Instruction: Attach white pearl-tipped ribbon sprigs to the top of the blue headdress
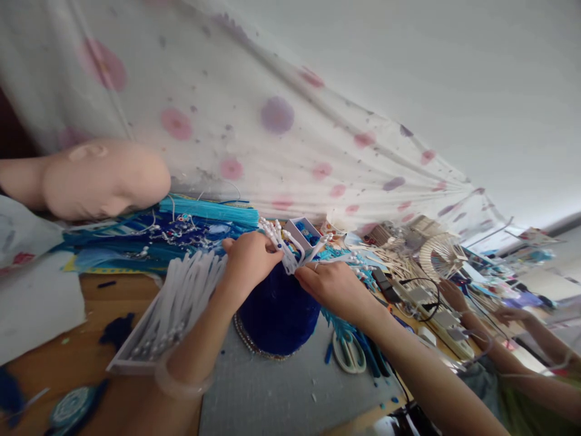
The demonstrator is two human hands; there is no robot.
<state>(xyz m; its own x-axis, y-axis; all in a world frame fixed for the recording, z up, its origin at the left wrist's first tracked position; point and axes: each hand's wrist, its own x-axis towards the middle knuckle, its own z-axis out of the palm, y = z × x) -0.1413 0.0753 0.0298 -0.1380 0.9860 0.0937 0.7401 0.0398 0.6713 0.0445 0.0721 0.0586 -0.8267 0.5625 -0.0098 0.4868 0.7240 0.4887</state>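
A dark blue velvet-like cap [279, 312] with a beaded edge stands on a grey mat, a cluster of white pearl-tipped stems [290, 257] rising from its top. To the left of that cluster, my left hand [252, 257] is closed, fingertips pinched at the white stems. From the right side my right hand [338, 287] pinches the lower part of the same stems, a ring on one finger. The exact contact points are partly hidden by my fingers. Beside my left forearm lies a tray of white soft strips [193, 284] with pearl-like ends.
White-handled scissors [349, 354] lie on the grey mat [254, 399]. A mannequin head [104, 178] rests at the back left by blue strips [213, 210]. Sticks, a power strip [436, 327] and cables crowd the right, where another person's hands [454, 295] are at work.
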